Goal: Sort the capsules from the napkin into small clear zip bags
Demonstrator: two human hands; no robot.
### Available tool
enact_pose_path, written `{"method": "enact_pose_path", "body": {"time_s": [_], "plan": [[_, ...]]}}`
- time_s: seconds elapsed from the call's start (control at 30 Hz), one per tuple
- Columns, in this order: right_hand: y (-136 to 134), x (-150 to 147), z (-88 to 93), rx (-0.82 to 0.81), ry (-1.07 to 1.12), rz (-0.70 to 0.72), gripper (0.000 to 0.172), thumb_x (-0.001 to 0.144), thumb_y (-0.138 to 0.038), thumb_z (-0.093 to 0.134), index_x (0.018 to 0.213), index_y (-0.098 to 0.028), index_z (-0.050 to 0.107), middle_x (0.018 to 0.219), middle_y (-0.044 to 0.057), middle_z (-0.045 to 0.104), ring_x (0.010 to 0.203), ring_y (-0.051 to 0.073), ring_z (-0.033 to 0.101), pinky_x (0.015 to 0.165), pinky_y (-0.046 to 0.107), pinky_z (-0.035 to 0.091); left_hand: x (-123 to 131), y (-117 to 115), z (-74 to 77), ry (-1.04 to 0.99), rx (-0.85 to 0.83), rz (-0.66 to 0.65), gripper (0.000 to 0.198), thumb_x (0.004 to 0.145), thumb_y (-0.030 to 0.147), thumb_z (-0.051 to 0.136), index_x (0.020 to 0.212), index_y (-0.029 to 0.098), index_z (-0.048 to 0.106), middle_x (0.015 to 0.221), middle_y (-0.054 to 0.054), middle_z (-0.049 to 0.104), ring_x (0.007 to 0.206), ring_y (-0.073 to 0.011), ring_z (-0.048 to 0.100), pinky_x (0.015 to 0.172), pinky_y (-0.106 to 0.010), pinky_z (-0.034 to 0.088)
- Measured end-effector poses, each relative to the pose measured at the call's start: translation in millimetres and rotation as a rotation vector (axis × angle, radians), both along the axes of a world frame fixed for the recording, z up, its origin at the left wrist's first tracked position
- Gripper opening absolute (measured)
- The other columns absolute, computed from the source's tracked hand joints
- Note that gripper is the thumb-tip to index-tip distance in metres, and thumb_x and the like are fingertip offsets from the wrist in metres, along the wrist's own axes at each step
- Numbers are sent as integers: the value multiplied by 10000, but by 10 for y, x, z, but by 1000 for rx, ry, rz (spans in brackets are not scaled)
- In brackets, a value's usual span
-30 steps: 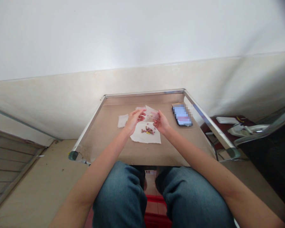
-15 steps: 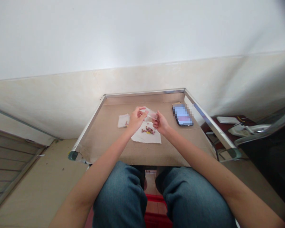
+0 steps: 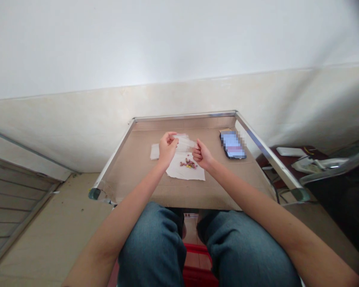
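Between my two hands stretches a small clear plastic bag (image 3: 184,142), held above a white sheet of paper (image 3: 185,174). My left hand (image 3: 168,148) pinches the bag's left side between thumb and fingers. On the other side my right hand (image 3: 202,154) grips its right edge with curled fingers. Several small pink, brown and yellow pieces (image 3: 188,163), like beads or pills, lie heaped on the paper below; their exact kind is too small to tell. Another small plastic bag (image 3: 154,152) rests just left of my left hand, partly hidden by it.
Brown cardboard covers the table (image 3: 131,175), which has a raised metal rim. A phone (image 3: 232,144) with a lit, blurred screen lies at the right. Beyond the table's right side, a dark red stand (image 3: 312,153) carries a white box and cables. A wall stands behind.
My hands have moved slightly apart, and the bag between them is drawn out straighter. My left hand now covers part of the other bag. The view has shifted a little.
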State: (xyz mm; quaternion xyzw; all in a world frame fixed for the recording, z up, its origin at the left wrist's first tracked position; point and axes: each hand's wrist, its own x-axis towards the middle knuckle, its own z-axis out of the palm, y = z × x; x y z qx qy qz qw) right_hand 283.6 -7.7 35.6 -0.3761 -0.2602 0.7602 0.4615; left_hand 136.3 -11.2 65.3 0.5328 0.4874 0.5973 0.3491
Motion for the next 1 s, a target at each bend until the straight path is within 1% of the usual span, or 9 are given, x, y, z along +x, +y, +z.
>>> {"method": "enact_pose_path", "body": {"time_s": [0.1,0.2,0.33,0.43,0.5,0.57,0.63,0.8,1.0], "plan": [[55,-51,-40,67,-181,-119,384,827,-414,382,542,-208,228,375,-111,159,309,50,92,310,180,73,-90,31,3,-114,24,166,177,672,154,488,842,181,528,609,40,467,507,-67,446,491,-181,362],[151,-147,-136,253,-596,-103,381,776,-379,454,496,-207,260,370,-97,201,327,49,159,339,192,113,-165,44,15,-178,38,292,163,681,165,478,840,184,510,628,40,456,506,-61,436,490,-174,363],[250,-367,-217,750,-1243,93,352,730,-290,509,418,-177,391,389,-35,365,407,75,355,425,206,228,-198,29,52,-205,59,340,161,702,179,472,861,192,488,619,42,434,499,-59,424,471,-167,346],[262,-544,-196,925,-1539,298,284,771,-280,460,532,-156,552,546,57,571,541,139,524,514,231,329,-201,6,97,-208,51,351,157,713,183,463,869,194,482,623,39,441,504,-59,429,472,-169,340],[251,-633,-179,976,-1678,436,275,799,-277,424,665,-139,620,706,124,638,657,188,588,575,257,375,-205,-6,121,-210,46,353,157,714,185,462,869,194,485,629,36,449,510,-62,436,483,-175,349],[235,-686,-187,1012,-1772,526,294,820,-275,393,775,-125,641,826,165,648,751,229,609,624,286,401,-213,-11,131,-210,43,350,159,711,184,463,867,196,489,634,35,456,518,-66,446,492,-181,359],[217,-707,-221,1054,-1808,560,325,843,-273,356,841,-119,642,879,177,645,806,251,610,659,307,413,-220,-9,127,-211,48,347,160,707,180,464,864,195,491,635,34,459,521,-68,451,493,-182,361],[163,-693,-320,1077,-1780,551,366,885,-283,300,925,-117,624,910,171,643,854,249,606,728,324,414,-216,17,95,-209,48,342,159,711,193,462,867,198,491,634,33,464,518,-68,450,488,-182,362],[108,-691,-324,1049,-1766,508,356,894,-293,291,988,-124,590,980,160,621,881,246,592,740,316,411,-192,43,78,-207,47,334,161,713,214,472,871,200,500,663,24,485,557,-77,476,522,-190,389]]}}
